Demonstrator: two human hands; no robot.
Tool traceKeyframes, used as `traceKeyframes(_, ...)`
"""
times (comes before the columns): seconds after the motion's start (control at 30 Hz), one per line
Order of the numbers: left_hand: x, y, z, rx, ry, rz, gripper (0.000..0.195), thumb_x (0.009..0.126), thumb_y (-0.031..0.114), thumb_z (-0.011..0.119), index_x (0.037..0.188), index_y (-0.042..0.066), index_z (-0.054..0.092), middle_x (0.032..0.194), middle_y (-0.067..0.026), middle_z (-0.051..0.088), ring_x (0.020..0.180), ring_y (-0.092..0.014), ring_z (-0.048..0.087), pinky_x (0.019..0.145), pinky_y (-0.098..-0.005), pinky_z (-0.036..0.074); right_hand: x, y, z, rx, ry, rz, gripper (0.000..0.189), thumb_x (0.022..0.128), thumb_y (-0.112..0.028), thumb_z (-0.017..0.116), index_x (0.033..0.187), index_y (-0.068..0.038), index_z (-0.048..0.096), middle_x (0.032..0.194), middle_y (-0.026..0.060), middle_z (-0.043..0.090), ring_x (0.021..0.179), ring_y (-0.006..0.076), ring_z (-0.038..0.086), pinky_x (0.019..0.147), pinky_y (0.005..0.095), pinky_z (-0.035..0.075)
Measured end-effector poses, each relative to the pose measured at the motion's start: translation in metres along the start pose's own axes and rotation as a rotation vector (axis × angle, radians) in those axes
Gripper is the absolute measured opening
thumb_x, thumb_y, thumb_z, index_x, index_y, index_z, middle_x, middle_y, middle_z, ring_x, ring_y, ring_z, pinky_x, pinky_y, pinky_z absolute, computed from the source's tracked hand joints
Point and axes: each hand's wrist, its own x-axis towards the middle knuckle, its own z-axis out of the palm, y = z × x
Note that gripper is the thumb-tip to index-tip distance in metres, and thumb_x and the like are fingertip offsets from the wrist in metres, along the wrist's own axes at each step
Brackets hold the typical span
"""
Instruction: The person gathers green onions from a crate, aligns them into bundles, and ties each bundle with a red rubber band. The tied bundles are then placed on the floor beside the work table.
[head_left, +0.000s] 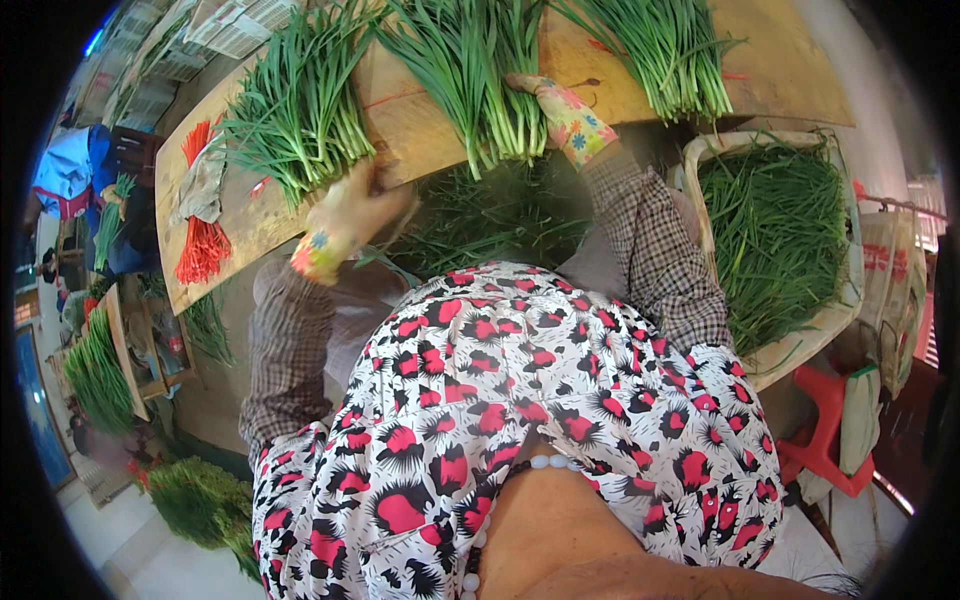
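Note:
Several bunches of long green stalks, apparently garlic chives, lie across a wooden board (420, 142) with their cut ends towards me. My right hand (551, 105), in a flower-patterned fingerless glove, rests on the right side of the middle bunch (487, 82); some of its fingers are hidden among the stalks. My left hand (352, 210), in a similar glove, is blurred near the board's front edge, at the cut ends of the left bunch (307, 112). Its fingers look spread, but its grip is unclear. A third bunch (660, 60) lies to the right.
Red ties (202, 251) wrapped in a cloth (201, 180) lie at the board's left end. Loose green leaves (487, 217) fill the space below the board. A plastic tub (844, 315) of leaves and a red stool (825, 420) stand right. A person (75, 172) is at far left.

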Motion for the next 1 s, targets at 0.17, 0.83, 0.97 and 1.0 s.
traceKeyframes(0.17,0.064,0.027,0.025,-0.688,-0.037,0.298,0.058,0.091,0.040,0.054,0.142,0.015,0.039,0.135,-0.0166,0.047,0.110,-0.028,0.056,0.090,-0.0364,0.049,-0.015,0.005,0.018,-0.289,-0.019,-0.227,0.036,0.091,-0.020,0.061,0.117,0.004,0.059,0.106,0.0164,0.067,0.088,0.0242,0.068,0.080,0.0360,0.056)
traceKeyframes(0.83,0.120,0.050,0.089,-1.988,-0.053,-0.082,0.050,0.090,0.036,0.060,0.128,0.006,0.050,0.128,-0.0113,0.055,0.113,-0.030,0.056,0.098,-0.0455,0.044,-0.038,-0.010,0.020,-1.044,0.021,-0.501,0.052,0.090,-0.020,0.055,0.139,-0.009,0.041,0.130,0.0191,0.050,0.114,0.0337,0.055,0.092,0.0356,0.048)
traceKeyframes(0.97,0.120,0.051,0.096,-1.939,0.017,-0.073,0.055,0.089,0.038,0.060,0.132,0.007,0.047,0.131,-0.0123,0.053,0.115,-0.029,0.054,0.097,-0.0450,0.044,-0.018,-0.002,-0.003,-1.174,0.083,-0.480,0.077,0.069,0.013,0.061,0.140,-0.010,0.040,0.129,0.0161,0.050,0.113,0.0337,0.055,0.089,0.0345,0.051)
traceKeyframes(1.0,0.117,0.054,0.095,-1.934,0.000,-0.098,0.055,0.089,0.038,0.060,0.133,0.007,0.047,0.131,-0.0125,0.053,0.114,-0.029,0.054,0.097,-0.0449,0.045,-0.016,0.001,-0.008,-1.321,0.100,-0.577,0.084,0.064,0.018,0.062,0.141,-0.010,0.040,0.130,0.0160,0.050,0.114,0.0341,0.055,0.090,0.0347,0.051)
